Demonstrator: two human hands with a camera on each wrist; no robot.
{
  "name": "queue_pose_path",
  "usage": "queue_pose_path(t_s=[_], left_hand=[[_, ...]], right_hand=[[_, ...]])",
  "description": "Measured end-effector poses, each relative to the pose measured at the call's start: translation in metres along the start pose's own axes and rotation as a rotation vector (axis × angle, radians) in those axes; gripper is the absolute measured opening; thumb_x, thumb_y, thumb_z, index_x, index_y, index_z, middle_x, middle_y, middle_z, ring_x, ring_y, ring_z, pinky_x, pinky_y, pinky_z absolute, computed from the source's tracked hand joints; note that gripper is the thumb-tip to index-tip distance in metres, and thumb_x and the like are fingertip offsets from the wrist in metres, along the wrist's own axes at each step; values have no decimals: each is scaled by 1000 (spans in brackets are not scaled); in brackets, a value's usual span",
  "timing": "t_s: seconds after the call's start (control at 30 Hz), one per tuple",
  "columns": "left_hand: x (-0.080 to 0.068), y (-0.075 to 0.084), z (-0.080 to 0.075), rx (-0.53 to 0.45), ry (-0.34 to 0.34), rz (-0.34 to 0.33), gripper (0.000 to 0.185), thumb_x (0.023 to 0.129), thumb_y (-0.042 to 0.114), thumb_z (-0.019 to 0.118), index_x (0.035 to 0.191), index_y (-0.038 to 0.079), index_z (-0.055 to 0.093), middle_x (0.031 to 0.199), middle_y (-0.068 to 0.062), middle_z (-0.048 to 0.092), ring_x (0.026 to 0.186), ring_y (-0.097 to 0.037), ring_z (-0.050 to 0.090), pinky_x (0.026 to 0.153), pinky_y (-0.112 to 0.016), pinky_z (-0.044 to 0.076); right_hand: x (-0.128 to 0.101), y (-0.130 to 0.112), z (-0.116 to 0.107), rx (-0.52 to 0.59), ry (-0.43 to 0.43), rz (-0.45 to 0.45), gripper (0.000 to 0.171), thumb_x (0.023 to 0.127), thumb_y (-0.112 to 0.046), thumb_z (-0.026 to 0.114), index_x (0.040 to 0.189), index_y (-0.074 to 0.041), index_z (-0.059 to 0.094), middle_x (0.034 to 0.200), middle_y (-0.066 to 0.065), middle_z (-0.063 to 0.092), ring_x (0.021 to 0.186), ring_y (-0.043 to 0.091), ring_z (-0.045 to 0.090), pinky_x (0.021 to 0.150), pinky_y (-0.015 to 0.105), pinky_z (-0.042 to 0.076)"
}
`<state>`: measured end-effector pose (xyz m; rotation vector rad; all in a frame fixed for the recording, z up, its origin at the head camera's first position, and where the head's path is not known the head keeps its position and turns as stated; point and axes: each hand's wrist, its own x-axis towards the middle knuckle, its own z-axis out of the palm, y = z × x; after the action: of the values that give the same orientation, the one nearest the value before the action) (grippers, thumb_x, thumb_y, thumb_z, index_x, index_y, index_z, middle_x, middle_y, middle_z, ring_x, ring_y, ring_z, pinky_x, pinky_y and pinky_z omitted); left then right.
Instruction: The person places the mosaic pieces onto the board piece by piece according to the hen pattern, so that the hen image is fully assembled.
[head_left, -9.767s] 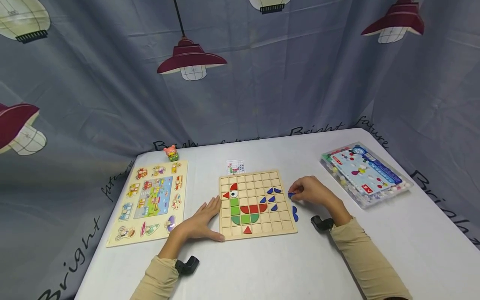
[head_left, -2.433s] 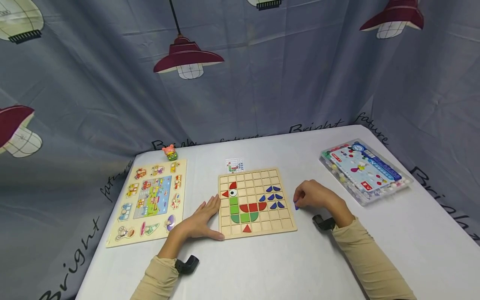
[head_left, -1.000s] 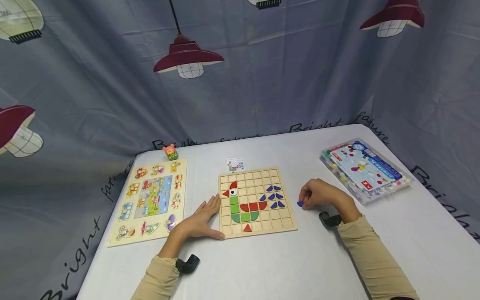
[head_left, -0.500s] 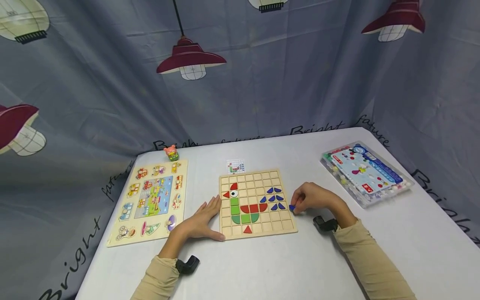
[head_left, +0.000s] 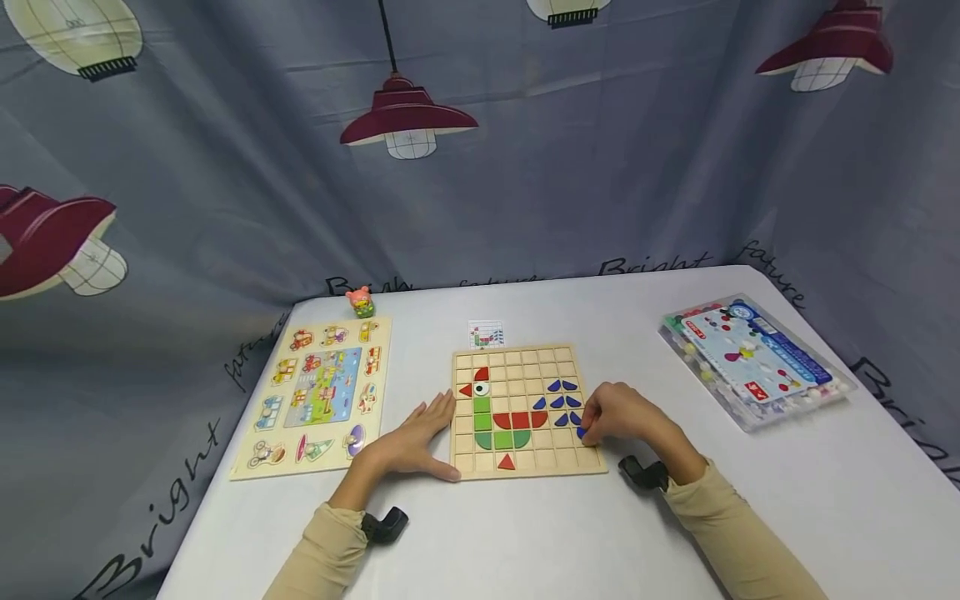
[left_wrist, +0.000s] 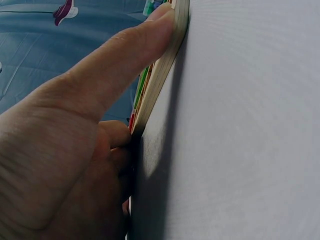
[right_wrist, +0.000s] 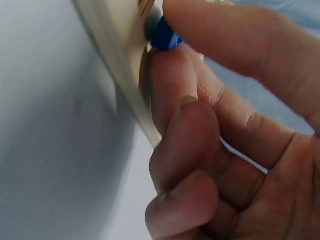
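Note:
A wooden grid board (head_left: pixel 547 461) lies on the white table, bearing red, green, white and blue flat pieces arranged like a bird. My left hand (head_left: pixel 408 446) rests at its left edge with fingers spread; in the left wrist view, the thumb (left_wrist: pixel 125 55) lies along the board's side. At the right edge, my right hand (head_left: pixel 626 414) pinches a small blue piece (right_wrist: pixel 166 37) between thumb and forefinger, over the board's rightmost squares. Several blue pieces (head_left: pixel 557 402) sit in nearby squares. A red triangle (head_left: pixel 506 462) lies in a lower square.
A small picture card (head_left: pixel 486 334) lies behind the board. To the left are a wooden picture puzzle (head_left: pixel 251 467) and a pink-and-green figurine (head_left: pixel 361 302). A clear plastic case (head_left: pixel 753 358) of coloured parts stands at the right. Grey curtain hangs behind.
My right hand has carried the blue piece leftward onto the board's right edge. Compared with about ten seconds ago, more blue pieces sit on the board. My left hand has stayed put.

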<state>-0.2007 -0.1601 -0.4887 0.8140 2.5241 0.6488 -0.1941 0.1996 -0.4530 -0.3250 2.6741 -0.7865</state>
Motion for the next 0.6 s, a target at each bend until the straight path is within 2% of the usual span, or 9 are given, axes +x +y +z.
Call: queue_pose_path(t_s=[0.27,0.6], left_hand=[[3,3,2,6,-4,7,120,71,55,80,156,2,12,165,-12,4,154,-26,1,126,-47,3],[1,0,2,-3,9,4,121,71,54,80,155,1,11,165,-13,3,154,-26,1,126,-48,3]], right_hand=[[-7,-6,9,-17,62,82,20,64,-11,87,62,-12,67,60,-3,61,57,13,50,49,24,38],[-6,-11,12,-33,70,67,22,64,-12,88,59,-12,66,57,-3,59,54,13,50,47,24,37]])
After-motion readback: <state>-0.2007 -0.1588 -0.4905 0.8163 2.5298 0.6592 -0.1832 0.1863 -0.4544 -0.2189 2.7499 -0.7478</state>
